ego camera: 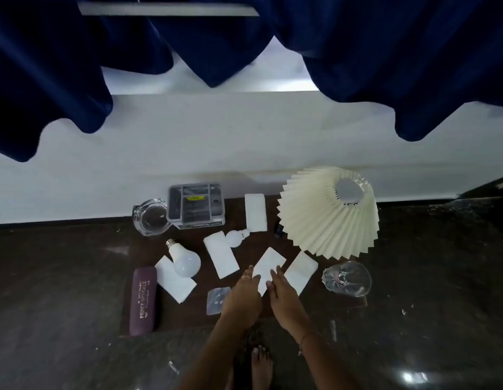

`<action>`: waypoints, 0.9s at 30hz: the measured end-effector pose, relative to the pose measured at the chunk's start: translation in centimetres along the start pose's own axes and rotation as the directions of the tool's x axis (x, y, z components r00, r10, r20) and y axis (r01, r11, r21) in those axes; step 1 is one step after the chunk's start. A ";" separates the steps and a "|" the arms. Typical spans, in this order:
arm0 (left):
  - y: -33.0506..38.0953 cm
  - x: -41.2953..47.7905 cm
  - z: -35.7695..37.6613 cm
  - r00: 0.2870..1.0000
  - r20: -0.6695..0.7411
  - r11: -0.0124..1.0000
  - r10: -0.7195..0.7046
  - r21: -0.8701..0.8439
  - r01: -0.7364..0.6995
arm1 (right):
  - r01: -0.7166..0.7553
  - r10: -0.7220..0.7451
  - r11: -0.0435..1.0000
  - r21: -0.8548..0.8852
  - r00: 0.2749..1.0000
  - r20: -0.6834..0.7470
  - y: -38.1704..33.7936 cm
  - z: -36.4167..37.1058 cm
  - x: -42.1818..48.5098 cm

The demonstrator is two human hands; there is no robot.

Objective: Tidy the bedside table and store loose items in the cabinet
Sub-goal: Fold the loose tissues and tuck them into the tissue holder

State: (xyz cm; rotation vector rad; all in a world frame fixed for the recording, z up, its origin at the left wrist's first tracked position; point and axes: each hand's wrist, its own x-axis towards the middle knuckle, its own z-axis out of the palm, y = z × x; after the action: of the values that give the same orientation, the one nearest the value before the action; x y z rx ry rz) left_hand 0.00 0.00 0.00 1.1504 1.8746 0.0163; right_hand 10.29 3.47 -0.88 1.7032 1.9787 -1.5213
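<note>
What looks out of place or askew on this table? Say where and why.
The glass at the right lies on its side. The lampshade looks tilted. A loose bulb rests on a white pack, and the other packs lie at mixed angles.

Worn on the left hand (240,295): one thin metal finger ring (245,276). Worn at the wrist of the right hand (284,296): a thin chain bracelet (304,337). Forearms bare. One bare foot (262,364), pale toenails

five white boxes (255,212) (220,254) (174,280) (268,266) (301,273), two bulbs (185,263) (235,238), one lampshade (323,220)
</note>
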 end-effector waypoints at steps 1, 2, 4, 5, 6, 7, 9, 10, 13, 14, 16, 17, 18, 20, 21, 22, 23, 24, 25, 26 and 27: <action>-0.1 0.5 0.0 1.000 0.005 1.000 -0.006 -0.020 0.007 | -0.011 0.012 1.000 0.024 1.000 -0.014 0.1 0.1 0.3; -0.3 0.9 0.1 1.000 -0.007 0.998 -0.018 -0.061 0.018 | -0.028 0.029 0.998 0.048 0.999 -0.024 0.2 0.2 0.6; -0.6 1.6 0.2 1.000 -0.003 0.995 -0.019 -0.094 0.018 | -0.053 0.055 0.995 0.088 0.998 -0.016 0.2 0.5 1.0; -0.7 2.0 0.4 1.000 0.000 0.993 -0.018 -0.115 0.018 | -0.065 0.067 0.991 0.115 0.998 -0.016 0.4 0.8 1.2; -0.7 2.3 0.6 1.000 -0.003 0.990 -0.016 -0.139 0.016 | -0.072 0.076 0.988 0.140 0.997 -0.020 0.4 1.0 1.3; -0.8 2.7 0.8 1.000 -0.006 0.987 -0.017 -0.161 0.015 | -0.078 0.083 0.984 0.162 0.996 -0.028 0.5 1.1 1.6; -0.9 3.2 0.9 1.000 -0.026 0.982 -0.017 -0.187 0.012 | -0.083 0.094 0.975 0.205 0.994 -0.046 0.6 1.3 1.9; -0.9 3.5 1.0 0.999 -0.035 0.981 -0.019 -0.191 0.012 | -0.086 0.101 0.972 0.219 0.993 -0.056 0.7 1.3 2.0; -0.7 4.0 1.1 0.999 -0.048 0.977 -0.022 -0.213 0.011 | -0.109 0.132 0.954 0.280 0.989 -0.064 0.8 1.6 2.5; -0.5 4.0 1.2 0.998 -0.051 0.973 -0.020 -0.230 0.008 | -0.116 0.143 0.945 0.305 0.988 -0.066 0.8 1.6 2.6; -0.1 4.1 1.2 0.997 -0.062 0.953 -0.042 -0.302 0.021 | -0.125 0.161 0.928 0.350 0.984 -0.078 0.7 1.8 2.8; 0.0 4.3 1.3 0.996 -0.064 0.939 -0.066 -0.343 0.040 | -0.125 0.168 0.921 0.370 0.982 -0.087 0.6 1.9 2.9; 0.2 4.5 1.3 0.994 -0.059 0.924 -0.091 -0.379 0.062 | -0.126 0.174 0.914 0.386 0.981 -0.091 0.6 2.0 2.9; 0.6 4.9 1.2 0.991 -0.042 0.892 -0.130 -0.440 0.098 | -0.127 0.185 0.899 0.418 0.978 -0.100 0.5 2.1 2.9; 0.7 5.2 1.2 0.989 -0.033 0.881 -0.144 -0.459 0.112 | -0.125 0.189 0.892 0.434 0.976 -0.107 0.6 2.1 2.9; 0.9 5.3 1.3 0.988 -0.029 0.879 -0.153 -0.461 0.123 | -0.121 0.190 0.885 0.450 0.976 -0.110 0.6 2.1 2.8; 0.9 5.5 1.3 0.987 -0.030 0.884 -0.158 -0.449 0.128 | -0.114 0.186 0.879 0.463 0.976 -0.114 0.6 2.1 2.6; 0.9 5.5 1.3 0.987 -0.038 0.894 -0.158 -0.429 0.127 | -0.102 0.176 0.879 0.466 0.977 -0.119 0.6 2.1 2.4; 0.9 5.6 1.2 0.986 -0.053 0.904 -0.160 -0.409 0.125 | -0.087 0.164 0.881 0.465 0.978 -0.129 0.6 2.1 2.3; 0.9 5.6 1.0 0.984 -0.073 0.911 -0.163 -0.394 0.122 | -0.070 0.154 0.881 0.467 0.978 -0.142 0.5 2.2 2.0; 0.9 5.6 0.8 0.981 -0.099 0.916 -0.165 -0.385 0.115 | -0.050 0.144 0.874 0.483 0.977 -0.159 0.4 2.2 1.8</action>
State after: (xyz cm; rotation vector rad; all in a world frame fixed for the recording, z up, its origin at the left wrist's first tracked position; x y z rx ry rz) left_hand 0.34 4.16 -3.88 0.7618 1.9566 0.3663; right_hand 8.86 3.04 -3.37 2.1686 1.6450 -1.9998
